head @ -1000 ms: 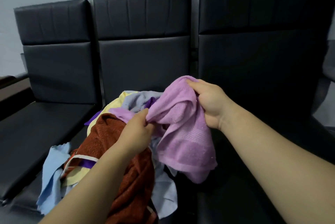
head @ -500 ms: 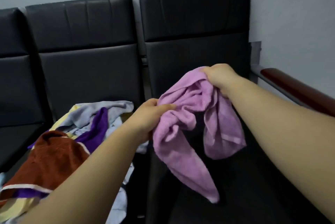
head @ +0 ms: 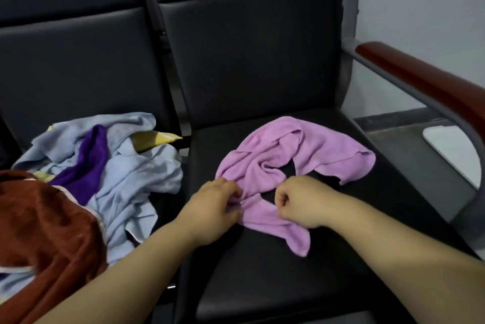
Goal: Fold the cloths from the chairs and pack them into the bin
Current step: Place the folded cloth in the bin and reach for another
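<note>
Both forearms enter from the bottom edge, elbows cut off. My left hand [head: 212,211] pinches a fold of the lilac cloth [head: 301,150] between thumb and curled fingers. My right hand [head: 304,200] sits just beside it, curled into a fist on the same cloth. Its fingertips are tucked under, so I cannot tell whether they grip fabric.

The lilac cloth lies crumpled and twisted on the black seat [head: 262,284] of the right-hand chair, one tail running toward me.

On the next seat to the left is a heap: a rust cloth [head: 39,232] cut by the frame edge, a pale blue cloth [head: 136,179], a purple cloth [head: 86,166] half buried, and a yellow corner [head: 154,137] poking out.

Beyond are black padded backrests [head: 249,48]. A reddish-brown armrest [head: 433,82] stands on the right, and a grey wall [head: 420,8] behind. Under the armrest is a white object [head: 451,145], partly hidden and unidentifiable.
</note>
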Demonstrator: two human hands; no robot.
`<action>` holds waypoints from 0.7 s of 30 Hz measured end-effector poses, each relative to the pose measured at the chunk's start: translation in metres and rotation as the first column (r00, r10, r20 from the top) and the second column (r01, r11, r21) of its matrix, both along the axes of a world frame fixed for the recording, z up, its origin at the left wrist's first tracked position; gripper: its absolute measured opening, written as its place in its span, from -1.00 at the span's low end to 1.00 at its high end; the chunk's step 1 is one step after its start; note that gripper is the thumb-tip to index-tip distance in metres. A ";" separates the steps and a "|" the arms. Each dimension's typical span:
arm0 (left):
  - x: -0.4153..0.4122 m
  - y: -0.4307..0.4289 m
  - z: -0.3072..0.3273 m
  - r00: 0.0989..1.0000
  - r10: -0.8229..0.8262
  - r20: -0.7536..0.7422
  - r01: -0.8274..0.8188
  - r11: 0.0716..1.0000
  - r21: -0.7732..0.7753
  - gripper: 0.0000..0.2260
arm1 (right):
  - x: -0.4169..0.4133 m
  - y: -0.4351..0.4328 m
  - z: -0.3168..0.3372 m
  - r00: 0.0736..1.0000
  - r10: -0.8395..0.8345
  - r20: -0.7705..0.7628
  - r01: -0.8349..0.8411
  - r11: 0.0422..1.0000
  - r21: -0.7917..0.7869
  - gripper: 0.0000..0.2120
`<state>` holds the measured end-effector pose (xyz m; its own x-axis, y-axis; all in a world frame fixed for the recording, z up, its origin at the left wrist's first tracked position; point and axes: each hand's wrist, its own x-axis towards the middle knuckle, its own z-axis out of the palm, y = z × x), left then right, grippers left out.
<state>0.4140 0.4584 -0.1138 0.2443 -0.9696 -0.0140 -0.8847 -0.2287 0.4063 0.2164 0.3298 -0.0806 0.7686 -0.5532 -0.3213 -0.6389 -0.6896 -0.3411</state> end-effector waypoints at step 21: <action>0.006 -0.001 0.005 0.986 0.032 0.161 -0.050 0.993 0.108 -0.78 | 0.044 -0.040 -0.034 0.962 -0.108 0.251 0.131 0.989 -0.076 -0.88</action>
